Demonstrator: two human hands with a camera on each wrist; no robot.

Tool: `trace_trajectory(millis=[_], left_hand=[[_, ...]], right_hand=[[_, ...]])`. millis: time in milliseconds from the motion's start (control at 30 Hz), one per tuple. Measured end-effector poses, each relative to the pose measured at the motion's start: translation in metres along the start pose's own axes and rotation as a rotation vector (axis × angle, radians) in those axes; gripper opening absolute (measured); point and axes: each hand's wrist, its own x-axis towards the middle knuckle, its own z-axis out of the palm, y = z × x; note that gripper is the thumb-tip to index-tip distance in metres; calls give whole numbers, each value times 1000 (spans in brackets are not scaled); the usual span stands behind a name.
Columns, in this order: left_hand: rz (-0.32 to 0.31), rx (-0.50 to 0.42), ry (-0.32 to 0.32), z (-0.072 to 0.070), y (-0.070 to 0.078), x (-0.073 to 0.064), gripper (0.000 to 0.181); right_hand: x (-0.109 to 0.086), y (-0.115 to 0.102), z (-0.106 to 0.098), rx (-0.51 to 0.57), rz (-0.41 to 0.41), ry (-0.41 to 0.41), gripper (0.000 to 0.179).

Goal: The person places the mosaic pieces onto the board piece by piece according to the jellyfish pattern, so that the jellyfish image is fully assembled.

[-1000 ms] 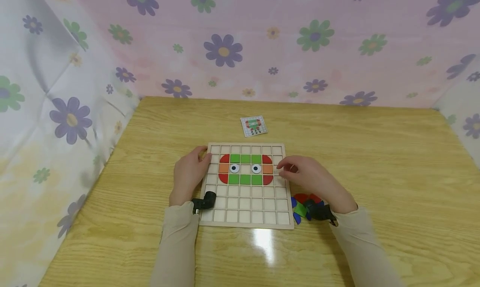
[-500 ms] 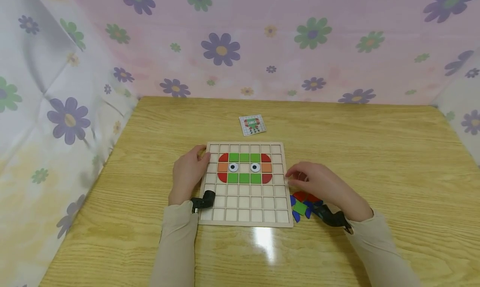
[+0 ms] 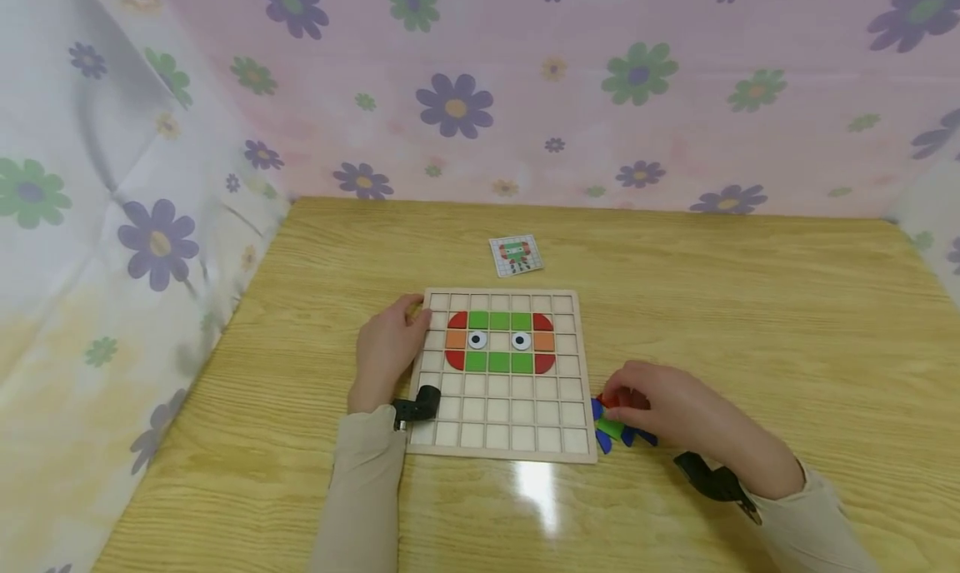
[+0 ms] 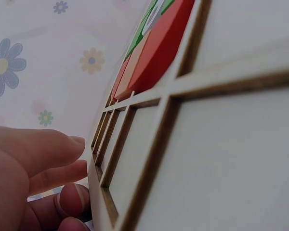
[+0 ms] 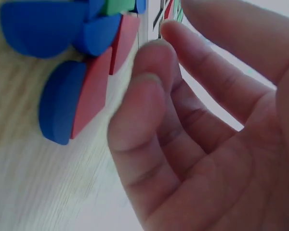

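Note:
My left hand (image 3: 390,348) touches the left edge of a wooden grid board (image 3: 498,433), its fingertips against the rim in the left wrist view. On the board, flat green (image 3: 499,362), red (image 3: 543,362) and orange (image 3: 543,341) pieces form a rounded shape with two white eye discs (image 3: 477,340). My right hand (image 3: 675,402) hovers with bent fingers over a small pile beside the board's right edge. In the right wrist view no piece shows between thumb and fingers. The pile has rounded blue pieces (image 5: 62,101), red pieces (image 5: 92,91) and a green piece (image 5: 118,6), partly covered.
A small pattern card (image 3: 516,256) lies behind the board, printed with a similar figure on a grid. The wood-grained table (image 3: 750,306) meets a flowered cloth (image 3: 555,115) at the back and sides. Black wrist cameras (image 3: 712,477) sit on both wrists.
My right hand has moved from the board's right side down and right to the pile of pieces. The left hand keeps its place, and the head view has shifted slightly.

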Motion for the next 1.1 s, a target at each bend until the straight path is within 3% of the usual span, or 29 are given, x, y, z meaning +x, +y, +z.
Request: trace_trajectory(millis=[133,333,767,1100], left_hand=[[8,7,14,1,0,0,39],[16,6,23,4,-1,1,39],[36,29,33,3,-1,1,37],[25,24,28,1,0,0,37]], right_hand=[[-2,-1,3,22,-2,-38,23],[-3,1,6,-29,-34,-88,28],[-2,4,8,-145,-65,-6,33],[0,4,7,-97,-1,-18,26]])
